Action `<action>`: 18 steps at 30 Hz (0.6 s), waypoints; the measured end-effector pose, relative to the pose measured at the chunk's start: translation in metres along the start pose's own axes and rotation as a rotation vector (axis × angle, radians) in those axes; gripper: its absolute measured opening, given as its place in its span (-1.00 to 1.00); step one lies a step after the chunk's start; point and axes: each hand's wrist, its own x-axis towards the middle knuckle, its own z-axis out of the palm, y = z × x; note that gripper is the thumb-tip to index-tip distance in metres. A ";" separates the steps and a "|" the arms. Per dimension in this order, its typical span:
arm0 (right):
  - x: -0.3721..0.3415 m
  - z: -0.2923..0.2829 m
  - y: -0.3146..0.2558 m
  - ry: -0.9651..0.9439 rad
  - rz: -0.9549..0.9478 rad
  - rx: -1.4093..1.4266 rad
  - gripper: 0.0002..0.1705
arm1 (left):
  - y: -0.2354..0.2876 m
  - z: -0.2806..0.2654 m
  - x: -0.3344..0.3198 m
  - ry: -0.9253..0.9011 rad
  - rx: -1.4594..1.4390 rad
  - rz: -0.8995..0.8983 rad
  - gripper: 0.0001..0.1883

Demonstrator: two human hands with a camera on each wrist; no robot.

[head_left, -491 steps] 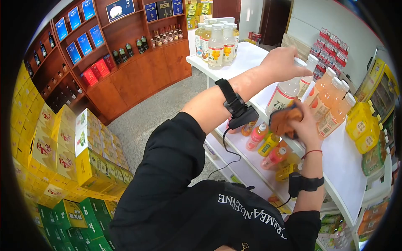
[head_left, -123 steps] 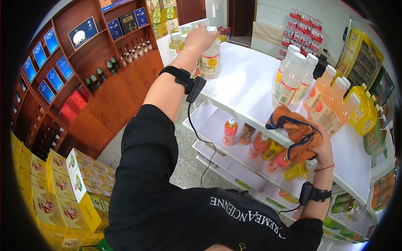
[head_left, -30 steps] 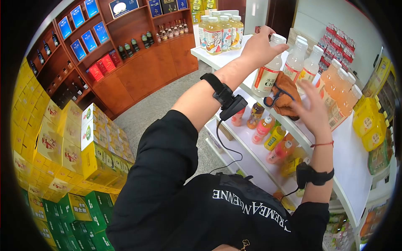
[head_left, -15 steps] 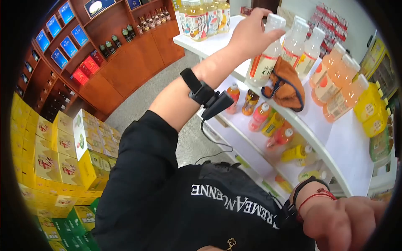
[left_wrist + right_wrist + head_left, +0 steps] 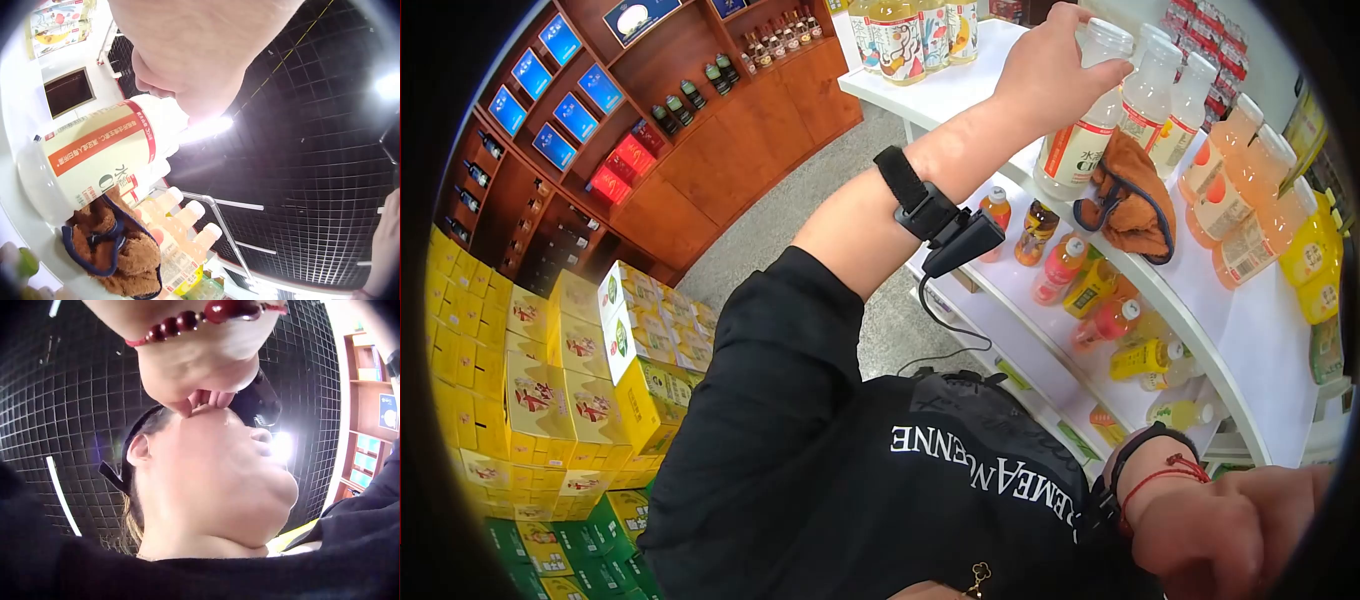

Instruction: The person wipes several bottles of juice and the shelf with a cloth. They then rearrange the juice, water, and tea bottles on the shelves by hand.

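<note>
My left hand grips the neck of a clear bottle with a white cap and an orange-and-cream label, upright at the counter's edge. Close up in the left wrist view, that bottle looks tilted, the hand over its top. A brown cloth with navy edging lies crumpled against it on the counter. Similar bottles stand just behind. My right hand is raised near the camera; in the right wrist view its curled fingertips touch the person's face.
Peach-coloured bottles and yellow jugs stand farther right on the counter. Clear-yellow bottles occupy its far left end. Coloured drinks fill the shelf below. Yellow cartons are stacked at the left.
My right hand has let go of the brown cloth and risen to the face; the cloth stays on the counter. My left hand, earlier at the far-left bottles, has brought a bottle to the clear ones.
</note>
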 end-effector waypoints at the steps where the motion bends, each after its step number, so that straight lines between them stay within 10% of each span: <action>1: 0.000 -0.001 0.001 -0.009 0.018 0.013 -0.83 | -0.007 0.006 0.000 0.019 0.012 -0.004 -0.39; 18: 0.006 -0.010 0.007 -0.001 0.070 0.083 -0.74 | -0.015 0.006 0.007 0.049 -0.005 0.004 -0.31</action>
